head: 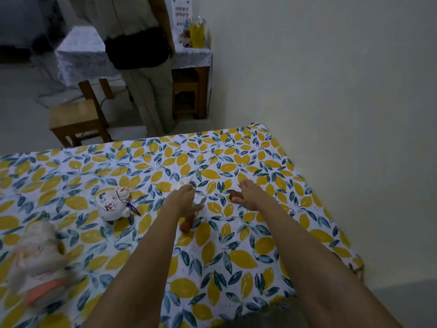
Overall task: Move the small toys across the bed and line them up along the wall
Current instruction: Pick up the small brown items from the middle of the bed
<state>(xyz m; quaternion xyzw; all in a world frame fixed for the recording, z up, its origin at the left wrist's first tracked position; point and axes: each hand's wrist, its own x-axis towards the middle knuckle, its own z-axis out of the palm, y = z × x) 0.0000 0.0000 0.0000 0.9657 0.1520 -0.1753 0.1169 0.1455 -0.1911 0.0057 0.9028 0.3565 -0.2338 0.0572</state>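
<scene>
Both arms reach far across the bed (pixel 236 256), which is covered in a lemon-and-leaf print sheet; the wall (pixel 343 114) runs along its right side. The left hand (pixel 183 198) rests over a small white toy (pixel 179 185) at its fingertips, whether gripped I cannot tell; a brown toy (pixel 186 224) lies just near of that hand. The right hand (pixel 249 192) has fingers stretched forward and together, thumb touching a small reddish-brown toy (pixel 234 194). A white cat figurine (pixel 113 204) lies to the left; a blurred plush toy (pixel 35 261) sits near left (detail lost). A person (pixel 142 55) stands beyond the bed by a wooden chair (pixel 75 114).
</scene>
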